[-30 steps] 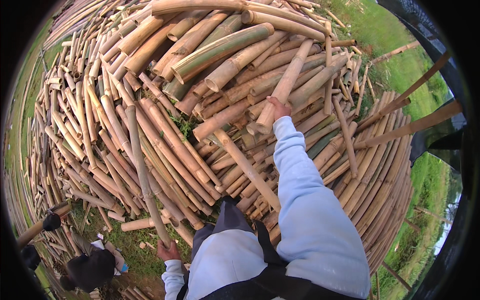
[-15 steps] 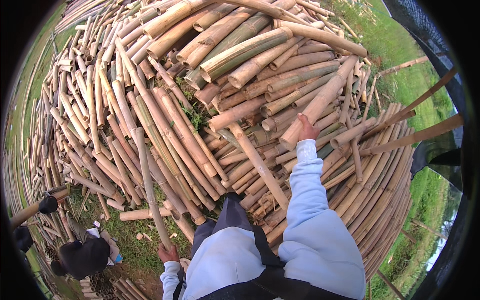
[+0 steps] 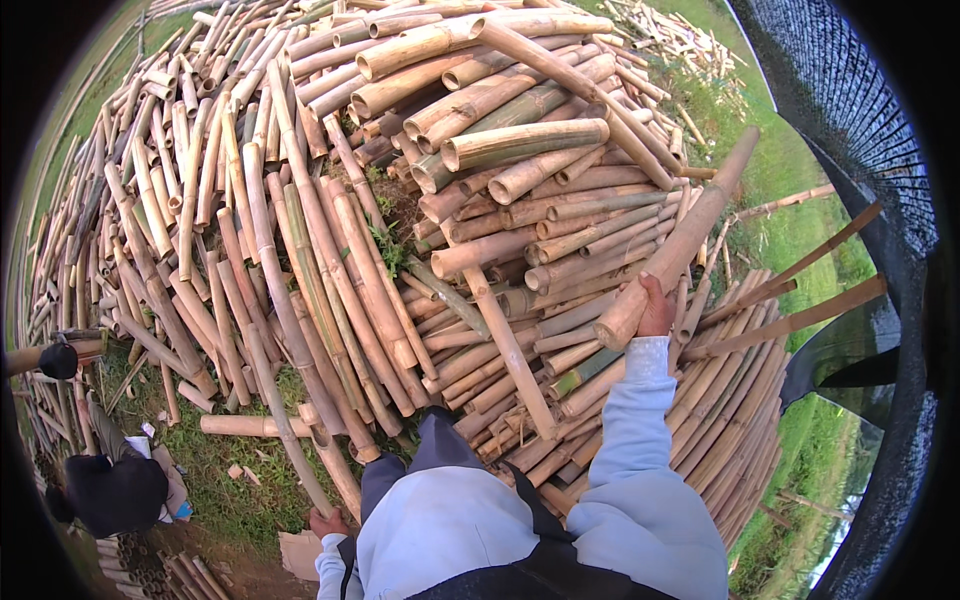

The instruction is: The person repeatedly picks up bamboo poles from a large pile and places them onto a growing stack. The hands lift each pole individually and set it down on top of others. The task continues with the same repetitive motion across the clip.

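My right hand (image 3: pixel 656 306) is closed around a thick bamboo pole (image 3: pixel 690 232) near its lower end. The pole slants up and away to the right, its far end out past the edge of the stack. Down at the lower left, my left hand (image 3: pixel 328 522) grips the near end of a thinner bamboo pole (image 3: pixel 282 425), which leans away up to the left against other poles. Below my right hand's pole lies a stack of cut bamboo (image 3: pixel 590 230), many open ends facing me. One slim bamboo piece (image 3: pixel 508 345) lies slantwise across the stack in front of me.
Loose bamboo poles (image 3: pixel 335 290) cover the ground ahead and left. At lower left, a person in dark clothing (image 3: pixel 115 490) is bent low. Dark netting (image 3: pixel 830 90) hangs at right, with slanted bamboo props (image 3: pixel 800 318) nearby. Long poles (image 3: pixel 730 400) are stacked at my right.
My right hand and its thick pole have moved right and slightly nearer, the far end swinging out beyond the stack. The left hand keeps its grip. The whole view has shifted a little.
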The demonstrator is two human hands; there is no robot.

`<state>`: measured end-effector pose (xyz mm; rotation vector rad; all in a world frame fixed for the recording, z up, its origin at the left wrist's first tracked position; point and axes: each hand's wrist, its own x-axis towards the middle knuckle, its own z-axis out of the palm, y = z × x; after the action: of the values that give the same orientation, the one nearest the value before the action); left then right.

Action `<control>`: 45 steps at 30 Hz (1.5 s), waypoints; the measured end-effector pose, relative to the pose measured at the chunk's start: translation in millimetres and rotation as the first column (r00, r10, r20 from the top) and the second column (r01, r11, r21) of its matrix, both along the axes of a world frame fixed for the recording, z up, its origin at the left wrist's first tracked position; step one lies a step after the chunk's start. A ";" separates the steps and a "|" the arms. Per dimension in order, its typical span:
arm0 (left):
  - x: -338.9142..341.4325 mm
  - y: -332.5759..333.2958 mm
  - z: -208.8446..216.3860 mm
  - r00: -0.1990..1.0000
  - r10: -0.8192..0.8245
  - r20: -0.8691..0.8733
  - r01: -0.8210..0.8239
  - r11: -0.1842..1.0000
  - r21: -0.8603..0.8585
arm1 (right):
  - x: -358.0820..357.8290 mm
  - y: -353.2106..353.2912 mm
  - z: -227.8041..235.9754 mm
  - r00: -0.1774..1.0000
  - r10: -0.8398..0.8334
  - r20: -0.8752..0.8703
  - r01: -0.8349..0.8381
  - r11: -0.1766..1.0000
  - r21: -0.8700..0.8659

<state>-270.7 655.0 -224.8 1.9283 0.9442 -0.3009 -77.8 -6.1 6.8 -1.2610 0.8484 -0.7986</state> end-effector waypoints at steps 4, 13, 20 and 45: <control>-16.9 29.8 -30.6 0.998 -0.049 0.044 0.043 0.993 0.111 | -35.3 70.7 12.4 0.975 0.221 -0.027 -0.214 0.965 0.154; -66.6 71.4 -73.6 0.978 -0.104 0.179 0.061 0.970 0.234 | -17.8 188.1 -30.6 0.817 0.570 -0.081 -0.575 0.817 -0.043; -102.2 71.3 -43.9 0.994 0.034 0.099 -0.046 0.991 0.123 | 28.0 280.4 -59.9 0.609 0.777 -0.158 -0.790 0.613 -0.028; -212.3 79.0 27.4 0.879 0.468 -0.094 -0.469 0.883 0.014 | 64.7 443.5 -330.1 0.092 0.482 -0.871 -0.893 0.428 0.142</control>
<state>-483.0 734.0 -197.4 1.6202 1.4336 -0.1098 -13.1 437.4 -323.3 -2.3008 0.5716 0.6422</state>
